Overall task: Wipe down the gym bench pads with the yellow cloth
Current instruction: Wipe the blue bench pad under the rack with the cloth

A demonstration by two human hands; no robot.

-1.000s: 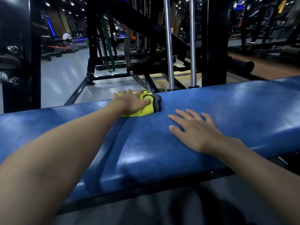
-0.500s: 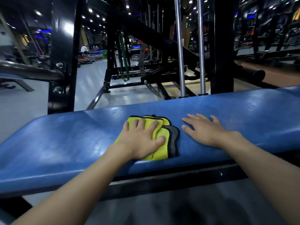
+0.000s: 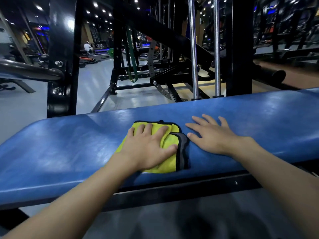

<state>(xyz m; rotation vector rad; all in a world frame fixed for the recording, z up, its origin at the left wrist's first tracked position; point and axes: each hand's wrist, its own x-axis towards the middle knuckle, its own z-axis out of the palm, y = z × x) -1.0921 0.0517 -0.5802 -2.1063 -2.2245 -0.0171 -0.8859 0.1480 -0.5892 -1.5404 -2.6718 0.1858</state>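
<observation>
Now yellow cloth (image 3: 166, 165) folded, grey black-edged underside showing, on blue pad (image 3: 69, 149).

This place is a gym, a large indoor hall. A long blue padded bench (image 3: 69, 144) stands in front. Behind it are black steel machine frames (image 3: 62, 66) with chrome guide rods (image 3: 193, 49), a hanging green resistance band (image 3: 131, 57), and small ceiling lights (image 3: 95, 4) over further rows of machines.
</observation>
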